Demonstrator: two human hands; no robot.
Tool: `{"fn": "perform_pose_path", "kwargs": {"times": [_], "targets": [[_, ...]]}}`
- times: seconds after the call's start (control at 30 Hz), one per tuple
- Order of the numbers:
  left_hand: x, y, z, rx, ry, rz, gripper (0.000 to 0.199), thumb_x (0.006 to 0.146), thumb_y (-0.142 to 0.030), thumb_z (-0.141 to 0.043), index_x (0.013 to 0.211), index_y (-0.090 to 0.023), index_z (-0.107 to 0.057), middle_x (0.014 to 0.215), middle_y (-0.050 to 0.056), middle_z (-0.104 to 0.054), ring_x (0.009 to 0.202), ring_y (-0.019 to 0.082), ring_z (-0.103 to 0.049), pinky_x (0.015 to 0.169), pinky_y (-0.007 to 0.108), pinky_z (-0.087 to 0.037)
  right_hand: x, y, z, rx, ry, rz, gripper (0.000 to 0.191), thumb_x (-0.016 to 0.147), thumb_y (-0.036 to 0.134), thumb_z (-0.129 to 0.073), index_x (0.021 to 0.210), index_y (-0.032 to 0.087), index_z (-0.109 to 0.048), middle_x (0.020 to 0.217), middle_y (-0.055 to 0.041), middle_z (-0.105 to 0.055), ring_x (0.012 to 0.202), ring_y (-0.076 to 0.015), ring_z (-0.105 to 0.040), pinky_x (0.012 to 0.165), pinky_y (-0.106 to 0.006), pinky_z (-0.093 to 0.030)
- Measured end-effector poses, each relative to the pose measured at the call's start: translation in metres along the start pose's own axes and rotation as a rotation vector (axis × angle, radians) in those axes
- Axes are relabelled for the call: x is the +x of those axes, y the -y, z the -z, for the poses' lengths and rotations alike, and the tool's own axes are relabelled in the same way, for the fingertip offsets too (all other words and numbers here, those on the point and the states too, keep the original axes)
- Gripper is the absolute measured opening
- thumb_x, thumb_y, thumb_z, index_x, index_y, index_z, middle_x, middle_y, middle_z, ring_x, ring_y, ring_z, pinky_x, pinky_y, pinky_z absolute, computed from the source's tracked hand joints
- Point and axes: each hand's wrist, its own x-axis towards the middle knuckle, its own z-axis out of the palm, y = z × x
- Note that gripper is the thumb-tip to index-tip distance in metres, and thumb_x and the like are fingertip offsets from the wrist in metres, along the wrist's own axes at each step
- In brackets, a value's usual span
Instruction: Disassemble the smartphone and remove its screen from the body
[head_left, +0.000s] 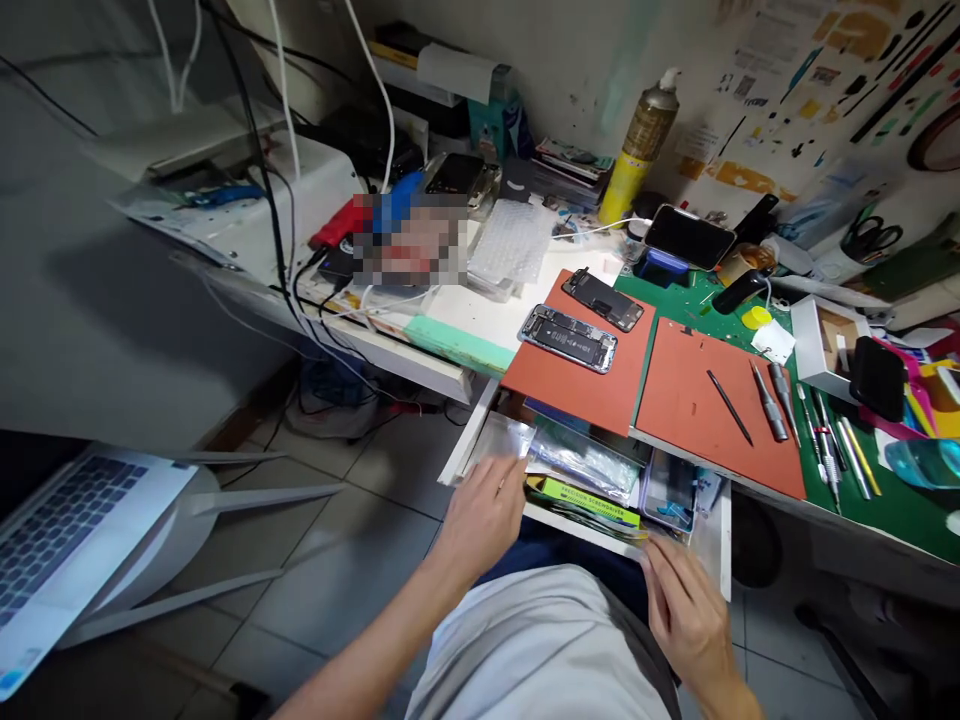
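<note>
A white drawer [583,532] is pulled out below the desk, close to my body. My left hand [487,510] is curled over the left end of its front edge, fingertips partly hidden inside. At the right end of that edge, my right hand [686,595] has its fingers bent and pressed together on the rim. Between the hands lies a green-yellow precision screwdriver packet [589,502]. Behind it sit clear plastic bags [585,460] and a small clear box [666,495]. An opened phone [570,338] with battery exposed rests on a reddish-brown mat [536,372], beside a detached phone screen [602,298].
A second mat [675,440] carries a thin black pry tool [729,407] and screwdrivers [769,402]. Tweezers and pens lie right of it. A yellow spray can [637,150] stands at the back. Cables [281,250] hang at left, above a laptop [90,530] on a chair.
</note>
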Motion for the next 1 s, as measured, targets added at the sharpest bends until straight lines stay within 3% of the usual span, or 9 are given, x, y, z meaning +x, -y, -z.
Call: {"fn": "perform_pose_path", "kwargs": {"times": [0.1,0.23,0.33,0.4,0.5,0.6,0.7,0.83,1.0], "targets": [[0.035,0.01,-0.018,0.008,0.015,0.081,0.042,0.105,-0.014,-0.046,0.144,-0.006,-0.06,0.144,0.023,-0.066,0.142,0.035,-0.057,0.119,0.05,-0.049,0.071,0.017,-0.017,0.137,0.118,0.106,0.051,0.102,0.005,-0.06,0.152,0.016,-0.059,0.135,-0.0178,-0.074,0.13,-0.0311,-0.069,0.109,-0.05,-0.059],[0.059,0.012,-0.039,0.011,0.079,0.134,0.051,0.097,-0.014,-0.057,0.146,-0.001,-0.058,0.148,0.03,-0.062,0.141,0.039,-0.058,0.122,0.055,-0.045,0.183,0.034,-0.078,0.041,0.503,0.306,0.052,0.107,0.008,-0.043,0.158,0.013,-0.053,0.158,-0.0186,-0.061,0.157,-0.0299,-0.047,0.126,-0.05,-0.046],[0.052,0.011,-0.039,-0.002,0.107,0.15,0.05,0.096,-0.016,-0.059,0.145,-0.003,-0.06,0.149,0.028,-0.063,0.139,0.039,-0.06,0.123,0.055,-0.043,0.233,0.033,-0.122,-0.001,0.597,0.337,0.05,0.105,0.009,-0.048,0.154,0.011,-0.057,0.156,-0.0195,-0.062,0.154,-0.0299,-0.05,0.128,-0.046,-0.043],[0.044,0.01,-0.034,-0.02,0.111,0.181,0.043,0.1,-0.018,-0.055,0.139,-0.001,-0.064,0.146,0.029,-0.064,0.138,0.04,-0.061,0.125,0.055,-0.041,0.245,0.028,-0.138,-0.028,0.631,0.318,0.046,0.103,0.008,-0.049,0.146,0.009,-0.063,0.15,-0.0218,-0.065,0.145,-0.032,-0.058,0.121,-0.045,-0.048],[0.042,0.009,-0.029,-0.068,0.1,0.264,0.045,0.103,-0.014,-0.045,0.142,0.002,-0.06,0.152,0.031,-0.059,0.141,0.039,-0.06,0.124,0.052,-0.043,0.243,0.019,-0.144,-0.044,0.676,0.306,0.042,0.101,0.007,-0.049,0.139,0.011,-0.066,0.149,-0.022,-0.065,0.139,-0.0327,-0.061,0.118,-0.045,-0.05],[0.059,0.01,-0.032,-0.136,0.104,0.341,0.054,0.098,-0.006,-0.043,0.151,0.003,-0.05,0.161,0.034,-0.048,0.147,0.039,-0.055,0.121,0.052,-0.045,0.236,0.01,-0.143,-0.008,0.699,0.302,0.041,0.1,0.01,-0.052,0.139,0.014,-0.065,0.145,-0.0197,-0.067,0.136,-0.0318,-0.062,0.12,-0.043,-0.047],[0.081,0.011,-0.039,-0.217,0.129,0.384,0.054,0.096,-0.004,-0.042,0.15,0.003,-0.049,0.155,0.034,-0.054,0.142,0.038,-0.058,0.119,0.051,-0.047,0.232,0.003,-0.149,0.03,0.659,0.231,0.043,0.102,0.014,-0.048,0.143,0.015,-0.06,0.143,-0.0189,-0.067,0.133,-0.0312,-0.063,0.118,-0.044,-0.049],[0.091,0.014,-0.043,-0.314,0.135,0.374,0.063,0.092,-0.004,-0.05,0.155,-0.005,-0.044,0.157,0.028,-0.054,0.155,0.037,-0.045,0.127,0.052,-0.037,0.228,-0.006,-0.158,0.038,0.565,0.106,0.04,0.109,0.024,-0.038,0.146,0.015,-0.051,0.144,-0.0219,-0.065,0.134,-0.0339,-0.061,0.117,-0.053,-0.048],[0.081,0.018,-0.04,-0.389,0.142,0.331,0.07,0.09,-0.002,-0.05,0.159,-0.006,-0.04,0.168,0.026,-0.043,0.157,0.034,-0.043,0.129,0.047,-0.036,0.244,-0.013,-0.165,0.054,0.553,0.085,0.034,0.112,0.031,-0.035,0.138,0.02,-0.054,0.134,-0.0166,-0.071,0.124,-0.0317,-0.065,0.115,-0.052,-0.049]]}}
